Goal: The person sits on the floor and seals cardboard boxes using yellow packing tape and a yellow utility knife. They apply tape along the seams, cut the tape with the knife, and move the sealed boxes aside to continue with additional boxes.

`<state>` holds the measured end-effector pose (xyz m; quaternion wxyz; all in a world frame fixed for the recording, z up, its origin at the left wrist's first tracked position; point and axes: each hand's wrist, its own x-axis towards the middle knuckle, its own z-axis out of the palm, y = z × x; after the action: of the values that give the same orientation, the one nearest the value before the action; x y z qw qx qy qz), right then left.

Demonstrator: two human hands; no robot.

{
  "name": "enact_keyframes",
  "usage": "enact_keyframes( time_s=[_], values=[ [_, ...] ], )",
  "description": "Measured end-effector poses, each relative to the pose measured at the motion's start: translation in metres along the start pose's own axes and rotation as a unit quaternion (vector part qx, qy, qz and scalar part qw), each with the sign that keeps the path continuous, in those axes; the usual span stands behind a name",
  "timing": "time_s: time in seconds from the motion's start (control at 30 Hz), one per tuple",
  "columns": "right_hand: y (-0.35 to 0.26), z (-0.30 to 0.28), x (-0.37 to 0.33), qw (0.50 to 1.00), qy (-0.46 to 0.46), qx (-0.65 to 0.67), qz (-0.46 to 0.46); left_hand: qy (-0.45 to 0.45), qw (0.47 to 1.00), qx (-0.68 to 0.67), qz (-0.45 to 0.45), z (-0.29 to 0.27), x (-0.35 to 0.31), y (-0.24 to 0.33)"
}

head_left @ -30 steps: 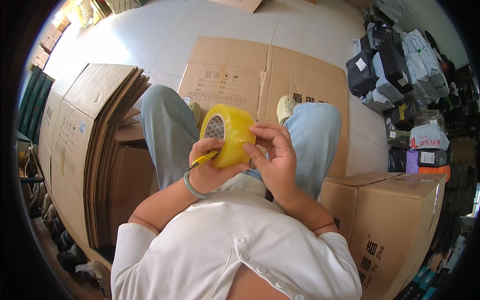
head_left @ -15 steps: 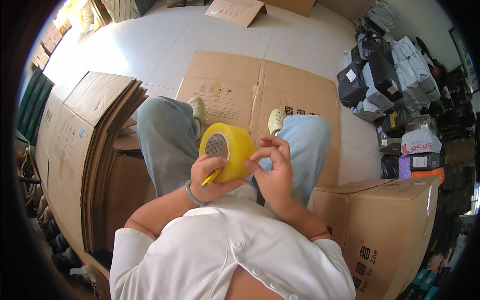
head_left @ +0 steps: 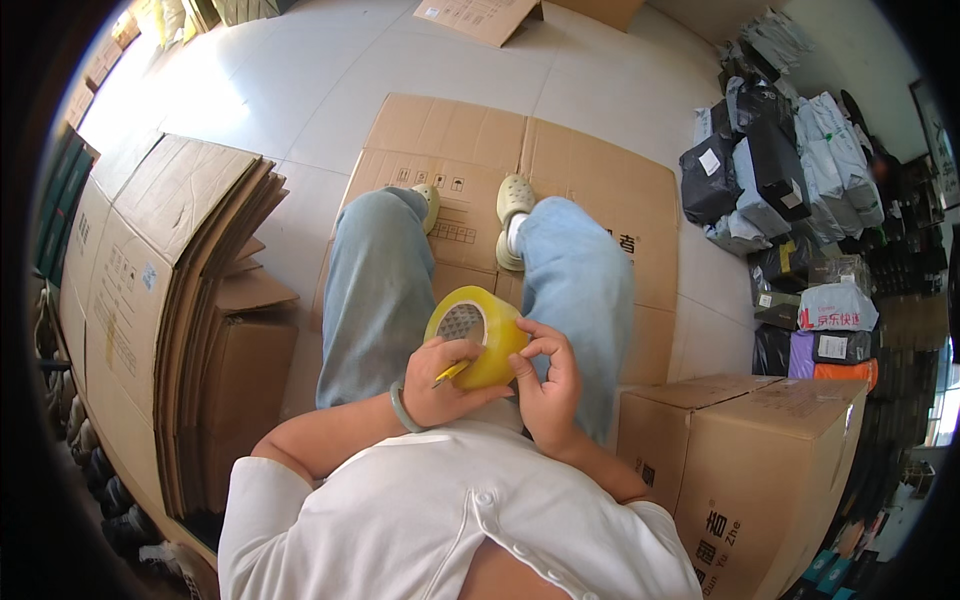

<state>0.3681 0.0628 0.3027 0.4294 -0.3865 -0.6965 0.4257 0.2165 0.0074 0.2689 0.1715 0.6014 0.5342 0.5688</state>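
Note:
A wide roll of clear yellow packing tape [head_left: 498, 340] is tilted above my lap, its patterned cardboard core showing. My left hand [head_left: 440, 385] grips its near left side, thumb over the rim. Tucked in the same hand is a slim yellow tool [head_left: 452, 374] with a thin pointed tip; pen or cutter, I cannot tell. My right hand [head_left: 550, 385] has curled fingers, with index finger and thumb against the roll's outer right face. Whether they pinch a tape end is too small to see.
Beneath my feet lies a flattened cardboard sheet [head_left: 600, 190]. Folded cartons [head_left: 130, 270] stand on the left; a large closed carton [head_left: 760, 470] is close on the right. Wrapped parcels [head_left: 780, 170] are piled at the far right, and another cardboard piece [head_left: 480, 15] lies ahead.
Both hands and the tape roll have moved lower and slightly right in view. My right fingers have come down closer onto the roll. My knees and feet have drawn closer together.

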Motion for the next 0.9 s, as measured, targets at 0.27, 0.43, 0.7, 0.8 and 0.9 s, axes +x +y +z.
enact_keyframes(
  time_s=[0.27,0.43,0.7,0.8,0.9],
  values=[
    [0.012,0.015,0.017,1.0,0.009,-0.011,-0.021,0.014,0.999,0.033,-0.025,-0.006,0.002,-0.006],
    [0.012,0.016,0.015,0.993,0.027,-0.096,-0.056,-0.044,0.99,-0.07,-0.115,-0.004,-0.005,-0.005],
    [-0.004,-0.004,0.019,0.998,0.036,-0.02,-0.039,-0.09,0.991,-0.06,-0.08,-0.04,0.012,0.013],
    [-0.017,-0.007,0.018,0.999,0.007,-0.047,-0.023,-0.033,0.994,-0.102,-0.036,-0.055,0.022,0.027],
    [-0.029,-0.007,0.03,0.999,-0.009,-0.049,-0.003,0.042,0.91,-0.377,-0.169,-0.076,0.036,0.057]
  ],
)
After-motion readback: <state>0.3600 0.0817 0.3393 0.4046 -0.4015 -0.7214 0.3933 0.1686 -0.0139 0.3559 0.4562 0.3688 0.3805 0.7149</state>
